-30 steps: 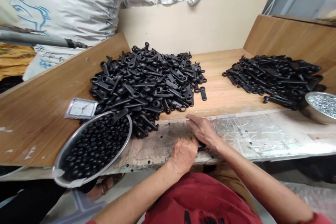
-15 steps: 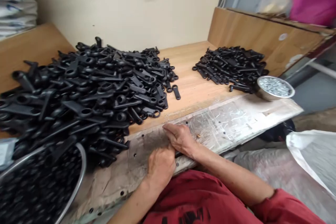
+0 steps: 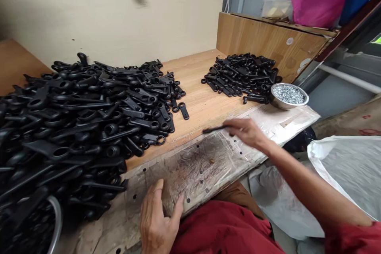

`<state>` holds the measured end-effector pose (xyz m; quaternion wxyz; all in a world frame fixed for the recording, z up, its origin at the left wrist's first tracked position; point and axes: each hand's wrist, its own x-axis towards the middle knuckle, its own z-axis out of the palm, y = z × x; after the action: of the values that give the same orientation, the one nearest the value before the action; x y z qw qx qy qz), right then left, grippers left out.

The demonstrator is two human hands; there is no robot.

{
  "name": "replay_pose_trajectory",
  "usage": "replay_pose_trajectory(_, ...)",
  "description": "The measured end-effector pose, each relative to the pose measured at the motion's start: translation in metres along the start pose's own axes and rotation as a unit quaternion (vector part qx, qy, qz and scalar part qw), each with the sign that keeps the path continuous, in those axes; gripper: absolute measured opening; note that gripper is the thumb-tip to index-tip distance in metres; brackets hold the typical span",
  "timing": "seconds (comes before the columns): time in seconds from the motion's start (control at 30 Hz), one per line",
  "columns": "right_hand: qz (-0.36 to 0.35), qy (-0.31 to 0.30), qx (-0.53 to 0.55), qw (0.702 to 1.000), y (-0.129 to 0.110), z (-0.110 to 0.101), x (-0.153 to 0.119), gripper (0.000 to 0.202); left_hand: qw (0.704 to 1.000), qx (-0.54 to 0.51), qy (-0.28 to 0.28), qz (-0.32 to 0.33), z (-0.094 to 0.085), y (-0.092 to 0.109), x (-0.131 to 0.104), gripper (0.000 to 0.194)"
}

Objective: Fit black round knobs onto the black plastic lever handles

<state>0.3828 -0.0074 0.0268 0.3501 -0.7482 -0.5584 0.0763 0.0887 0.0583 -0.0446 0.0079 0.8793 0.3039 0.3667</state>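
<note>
My right hand (image 3: 245, 131) is closed on one end of a black plastic crank handle (image 3: 212, 129), held just over the far side of the worn, plastic-covered board (image 3: 175, 158). Fingers apart and holding nothing, my left hand (image 3: 159, 218) is at the board's near edge. Left of both hands spreads a large heap of black crank handles (image 3: 98, 115), with one loose handle (image 3: 183, 111) lying at its right side. A smaller pile of similar black handles (image 3: 241, 75) sits beyond my right hand.
A metal bowl of small silvery metal parts (image 3: 288, 95) stands at the board's right end. The rim of a container of black pieces (image 3: 56, 222) shows at lower left. Wooden side panels (image 3: 262, 43) and a cream back board (image 3: 178, 24) enclose the table. A white sack (image 3: 342, 178) is at right.
My hands were together at the board's near edge. My right hand has moved away to the right with the black handle; my left has opened and shifted left. The view has turned right.
</note>
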Motion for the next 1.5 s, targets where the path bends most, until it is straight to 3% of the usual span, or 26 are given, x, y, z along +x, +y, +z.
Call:
replay_pose_trajectory(0.1, 0.06, 0.109, -0.061, 0.99, 0.049, -0.047, 0.026, 0.029, 1.0, 0.011, 0.017, 0.01, 0.003, -0.001, -0.001, 0.045)
replay_pose_trajectory(0.17, 0.106, 0.16, -0.161, 0.968, 0.076, -0.074, 0.043, 0.026, 1.0, 0.017, 0.016, 0.014, 0.004, -0.001, 0.001, 0.043)
replay_pose_trajectory(0.3, 0.183, 0.114, -0.396, 0.893, 0.109, -0.102, 0.06, 0.026, 1.0, 0.022, 0.013, 0.008, 0.003, 0.0, 0.001, 0.041)
replay_pose_trajectory(0.37, 0.18, 0.094, -0.443, 0.873, 0.113, -0.104, 0.059, 0.026, 1.0, 0.023, 0.014, 0.005, 0.003, 0.0, 0.0, 0.04)
replay_pose_trajectory(0.47, 0.171, 0.09, -0.454, 0.87, 0.108, -0.1, 0.052, 0.027, 1.0, 0.025, 0.018, 0.007, 0.004, 0.0, -0.001, 0.04)
replay_pose_trajectory(0.67, 0.162, 0.021, -0.438, 0.884, 0.101, -0.083, 0.042, 0.02, 0.999, 0.016, 0.018, 0.029, 0.001, 0.0, -0.001, 0.034)
replay_pose_trajectory(0.8, 0.144, -0.001, -0.415, 0.898, 0.096, -0.078, 0.043, 0.021, 1.0, 0.003, 0.011, -0.008, -0.001, 0.001, -0.006, 0.035)
replay_pose_trajectory(0.9, 0.104, 0.003, -0.392, 0.914, 0.075, -0.064, 0.054, 0.02, 0.999, -0.011, 0.016, -0.034, -0.002, 0.003, -0.009, 0.035)
replay_pose_trajectory(0.97, 0.069, -0.006, -0.37, 0.927, 0.053, -0.044, 0.064, 0.023, 0.999, -0.024, 0.018, -0.042, -0.002, 0.004, -0.01, 0.035)
replay_pose_trajectory(1.17, -0.03, -0.103, -0.301, 0.947, -0.021, 0.052, 0.093, 0.028, 0.996, -0.063, 0.017, -0.053, -0.004, 0.004, -0.011, 0.032)
replay_pose_trajectory(1.3, -0.01, -0.118, -0.294, 0.949, -0.047, 0.098, 0.109, 0.036, 0.976, -0.178, -0.005, -0.126, -0.009, 0.006, -0.012, 0.028)
replay_pose_trajectory(1.4, 0.038, -0.111, -0.286, 0.951, -0.051, 0.11, 0.12, 0.034, 0.948, -0.256, -0.008, -0.19, -0.013, 0.006, -0.011, 0.025)
replay_pose_trajectory(1.5, 0.072, -0.116, -0.253, 0.958, -0.045, 0.101, 0.125, 0.024, 0.928, -0.294, 0.003, -0.228, -0.016, 0.005, -0.01, 0.023)
